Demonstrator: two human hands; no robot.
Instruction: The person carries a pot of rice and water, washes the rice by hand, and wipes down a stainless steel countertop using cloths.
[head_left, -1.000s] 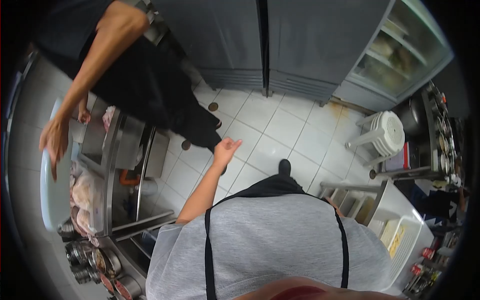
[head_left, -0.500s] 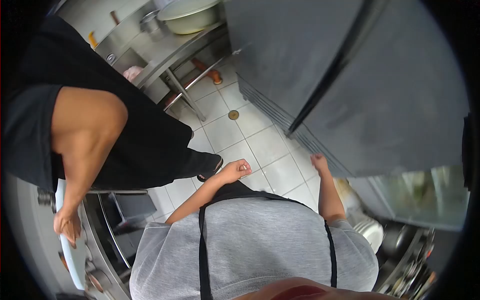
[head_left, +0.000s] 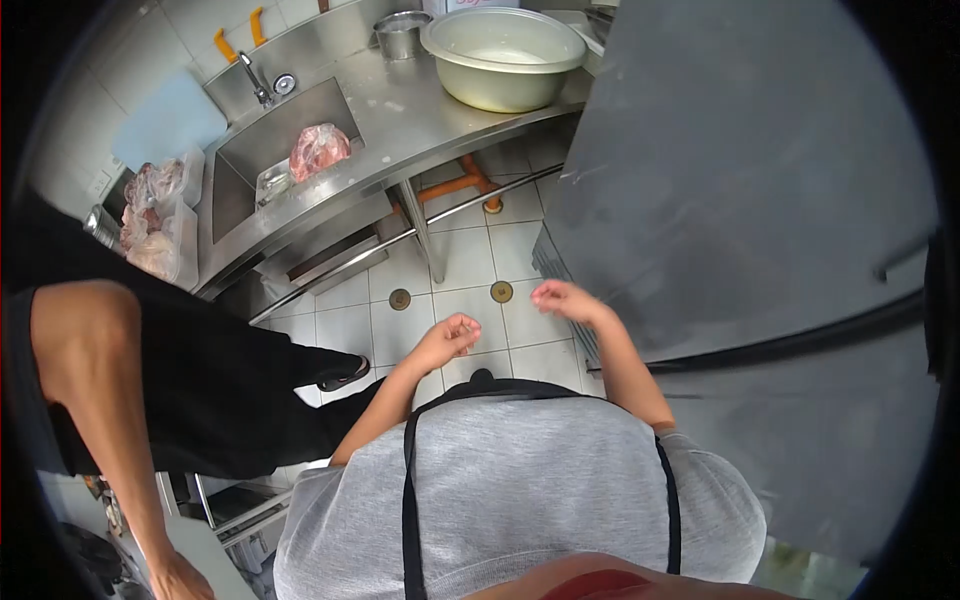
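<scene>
My left hand (head_left: 448, 341) hangs in front of my body above the tiled floor, its fingers loosely curled, open, with nothing visible in it. Level with it on the other side, my right hand (head_left: 566, 299) is also loosely bent and open, no object showing between the fingers. It is close to the lower edge of a grey steel fridge (head_left: 720, 200). Neither hand touches anything that I can make out. Ahead is a steel counter (head_left: 395, 125) with a sink (head_left: 240, 160), in which a bag of raw meat (head_left: 320, 150) lies.
A large pale basin (head_left: 505, 65) and a steel pot (head_left: 403, 36) stand on the counter. Clear tubs of meat (head_left: 165, 225) sit left of the sink. A person in black (head_left: 190, 360) is close on my left, one hand (head_left: 180, 580) low over a pale board.
My view has turned left, bringing the sink, meat and basin into sight. My right hand has come forward and inward, nearer my left. The other person's hand appears lower in view.
</scene>
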